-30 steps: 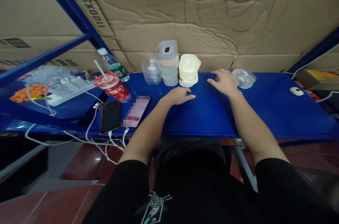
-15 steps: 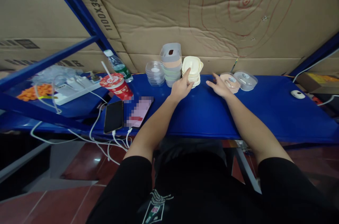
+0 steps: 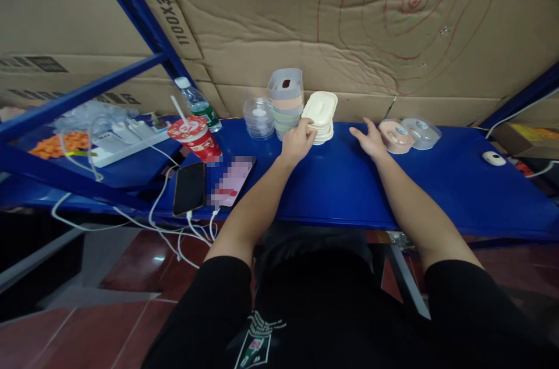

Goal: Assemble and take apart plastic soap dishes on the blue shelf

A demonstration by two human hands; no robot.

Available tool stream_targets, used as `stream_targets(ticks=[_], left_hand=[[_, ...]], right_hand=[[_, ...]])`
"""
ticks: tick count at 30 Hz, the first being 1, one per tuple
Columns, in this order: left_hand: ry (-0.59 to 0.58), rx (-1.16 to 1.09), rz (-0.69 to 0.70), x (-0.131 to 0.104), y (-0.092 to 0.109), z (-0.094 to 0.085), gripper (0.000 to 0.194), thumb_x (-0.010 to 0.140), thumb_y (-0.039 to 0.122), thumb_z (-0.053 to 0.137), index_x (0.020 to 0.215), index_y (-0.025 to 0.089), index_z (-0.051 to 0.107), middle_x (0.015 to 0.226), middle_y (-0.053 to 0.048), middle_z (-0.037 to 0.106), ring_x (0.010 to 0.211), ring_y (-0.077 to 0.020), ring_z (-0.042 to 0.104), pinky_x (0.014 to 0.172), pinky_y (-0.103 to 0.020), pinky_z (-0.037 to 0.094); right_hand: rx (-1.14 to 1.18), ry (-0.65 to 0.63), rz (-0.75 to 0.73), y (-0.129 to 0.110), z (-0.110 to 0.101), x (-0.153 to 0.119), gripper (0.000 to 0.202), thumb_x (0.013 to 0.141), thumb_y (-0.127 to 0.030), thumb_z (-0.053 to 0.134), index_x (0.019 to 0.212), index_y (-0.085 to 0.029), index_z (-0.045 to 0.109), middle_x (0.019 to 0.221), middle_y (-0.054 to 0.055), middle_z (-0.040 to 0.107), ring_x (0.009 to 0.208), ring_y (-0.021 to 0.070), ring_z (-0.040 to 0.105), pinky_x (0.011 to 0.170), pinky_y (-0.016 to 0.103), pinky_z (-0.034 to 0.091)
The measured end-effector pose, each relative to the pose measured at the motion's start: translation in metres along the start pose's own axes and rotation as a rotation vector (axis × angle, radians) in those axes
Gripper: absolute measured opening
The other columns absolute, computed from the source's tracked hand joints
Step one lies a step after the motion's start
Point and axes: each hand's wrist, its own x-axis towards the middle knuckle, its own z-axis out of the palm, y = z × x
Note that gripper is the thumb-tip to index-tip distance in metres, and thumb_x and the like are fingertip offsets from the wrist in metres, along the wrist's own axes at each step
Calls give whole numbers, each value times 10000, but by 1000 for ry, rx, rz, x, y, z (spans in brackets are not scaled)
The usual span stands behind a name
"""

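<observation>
My left hand [image 3: 298,143] is closed on the near left edge of a cream lid [image 3: 322,107], which tilts up at the top of a stack of cream lids [image 3: 324,135]. Just left of that stack stands a pile of grey, peach and green containers [image 3: 287,102]. Clear round plastic tubs [image 3: 258,119] are piled further left. My right hand [image 3: 370,139] hovers over the blue table with its fingers apart, holding nothing. Close to its right side sit a peach container [image 3: 396,136] and a clear grey container [image 3: 420,134], side by side.
At left are a red paper cup [image 3: 195,139] with a straw, a water bottle [image 3: 200,106], a black phone [image 3: 189,188] and a second phone [image 3: 232,183] on cables. A power strip [image 3: 126,145] lies beyond the blue post. A white round device [image 3: 494,158] rests at right; cardboard [image 3: 257,14] stands behind.
My left thumb and fingers have closed on the top cream lid and its far side has come up. My right hand has shifted slightly right, and the view has turned a little.
</observation>
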Motion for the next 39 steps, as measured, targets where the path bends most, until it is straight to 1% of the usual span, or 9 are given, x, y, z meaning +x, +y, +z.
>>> stream_targets(ticks=[4, 11, 16, 19, 21, 24, 28, 33, 39], left_hand=[[16, -13, 0, 0, -2, -1, 299, 1038, 307, 606, 1330, 241, 603, 1067, -57, 813, 1110, -279, 741, 923, -377, 492], [106, -41, 37, -6, 5, -7, 264, 979, 197, 624, 1241, 228, 637, 992, -45, 784, 952, -204, 725, 861, -321, 486], [153, -59, 142, -23, 12, -18, 235, 1016, 430, 619, 1062, 213, 696, 785, -21, 711, 765, -171, 661, 785, -298, 479], [181, -13, 221, -28, 8, -26, 499, 1034, 636, 517, 811, 215, 667, 694, -38, 650, 704, -182, 626, 758, -325, 485], [249, -29, 269, -25, 1, -31, 625, 1064, 702, 375, 837, 215, 693, 760, -69, 686, 773, -205, 667, 792, -344, 514], [480, -89, 269, -13, -15, -36, 704, 1093, 720, 254, 1112, 209, 737, 1050, -120, 746, 969, -230, 718, 879, -372, 555], [630, -73, 210, 7, -32, -45, 693, 1079, 749, 352, 1411, 216, 645, 1490, -166, 598, 1056, -227, 709, 892, -383, 580], [481, -40, 299, 25, -35, -51, 721, 1073, 722, 432, 1588, 223, 511, 1583, -173, 539, 1309, -309, 637, 1040, -425, 571], [485, -56, 281, 29, -42, -44, 526, 1051, 615, 577, 1417, 241, 635, 1348, -164, 622, 1091, -268, 706, 979, -421, 592]], right_hand=[[70, 59, 64, -10, -4, -4, 933, 950, -758, 591, 1674, -195, 420, 1736, 216, 446, 1621, 390, 412, 1319, 634, 329], [14, 93, -288, -55, -12, -23, 914, 997, -742, 499, 1701, -177, 354, 1737, 197, 447, 1596, 363, 444, 1308, 573, 383], [-28, 193, -351, -82, -31, -44, 631, 1059, -624, 387, 1471, -222, 646, 1421, 185, 717, 1365, 387, 632, 1170, 576, 505], [-17, 232, -319, -95, -39, -52, 616, 1054, -624, 374, 1376, -215, 705, 1313, 176, 768, 1231, 366, 699, 1063, 524, 551], [-12, 147, -293, -102, -40, -54, 603, 1053, -645, 388, 1301, -221, 738, 1203, 146, 804, 1093, 327, 741, 957, 465, 574], [-117, -188, -273, -103, -34, -50, 549, 1039, -665, 465, 1084, -234, 802, 946, 86, 816, 874, 274, 747, 791, 392, 543], [-292, -555, -262, -92, -20, -42, 378, 983, -562, 646, 1147, -283, 843, 999, 50, 842, 925, 270, 772, 753, 353, 511], [-254, -589, -304, -84, -16, -39, 346, 999, -461, 677, 1282, -329, 826, 1165, 31, 857, 1058, 272, 792, 808, 345, 538], [-260, -585, -347, -86, -17, -40, 354, 1038, -403, 633, 1337, -334, 809, 1249, 36, 846, 1138, 300, 791, 859, 384, 569]])
